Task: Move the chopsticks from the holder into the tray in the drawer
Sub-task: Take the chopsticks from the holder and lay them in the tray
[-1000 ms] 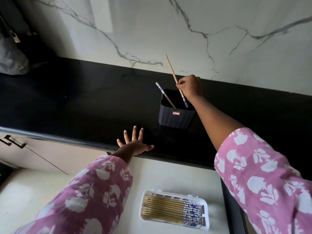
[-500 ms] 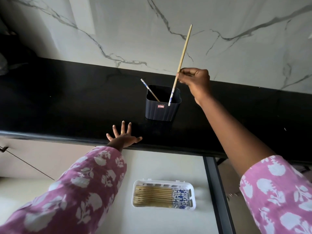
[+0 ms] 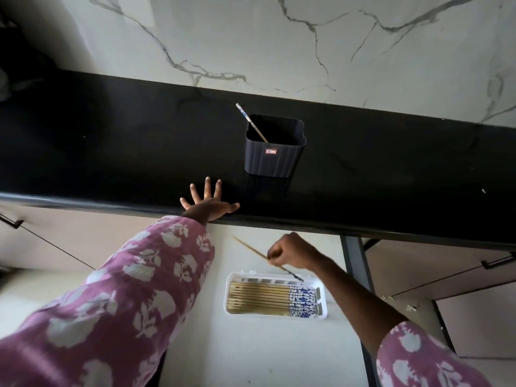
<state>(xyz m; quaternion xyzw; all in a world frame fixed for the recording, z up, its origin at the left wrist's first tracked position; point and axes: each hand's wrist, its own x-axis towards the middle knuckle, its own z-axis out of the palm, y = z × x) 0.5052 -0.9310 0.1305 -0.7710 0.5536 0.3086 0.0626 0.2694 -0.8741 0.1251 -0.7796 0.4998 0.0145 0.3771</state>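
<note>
A dark ribbed holder (image 3: 272, 157) stands on the black countertop (image 3: 111, 152) with one chopstick (image 3: 251, 122) leaning out of its left side. Below the counter, a white tray (image 3: 322, 303) in the open drawer holds several bamboo chopsticks (image 3: 268, 298) with blue-patterned ends, laid side by side. My right hand (image 3: 290, 251) is just above the tray's far edge, shut on a single chopstick (image 3: 250, 248) that slants down to the right, its patterned tip near the tray rim. My left hand (image 3: 208, 203) lies flat, fingers spread, on the counter's front edge.
A white marble wall (image 3: 279, 37) rises behind the counter. The drawer floor (image 3: 265, 353) is pale, with a dark frame post (image 3: 356, 263) on its right. Cabinet fronts with dark handles (image 3: 12, 223) flank the drawer on both sides.
My right hand has carried the chopstick from above the holder down over the counter edge to the tray. The left hand stays on the counter.
</note>
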